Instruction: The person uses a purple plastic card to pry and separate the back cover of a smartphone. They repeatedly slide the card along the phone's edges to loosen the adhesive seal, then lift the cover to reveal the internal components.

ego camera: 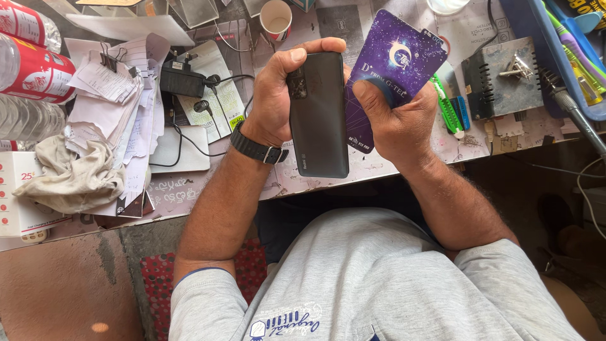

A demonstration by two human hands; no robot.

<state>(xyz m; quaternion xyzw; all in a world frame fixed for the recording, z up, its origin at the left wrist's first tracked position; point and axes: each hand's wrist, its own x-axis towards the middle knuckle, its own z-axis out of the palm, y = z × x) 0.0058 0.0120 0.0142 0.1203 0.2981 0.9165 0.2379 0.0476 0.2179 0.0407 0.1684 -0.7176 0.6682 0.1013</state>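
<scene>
The dark phone point(317, 113) stands upright (back facing up) above the tabletop point(315, 173), left hand point(278, 95) fingers wrapped around it; at three o'clock, right hand point(394, 120) fingers pinch a purple packet point(394, 63), touching its edge.

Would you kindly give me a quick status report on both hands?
Left hand grips dark phone, back showing. Right hand holds purple packet beside it. Both above cluttered desk; nothing blocking.

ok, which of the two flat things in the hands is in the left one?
The dark phone, back facing up, in the left hand. The right hand holds the purple packet.
</scene>
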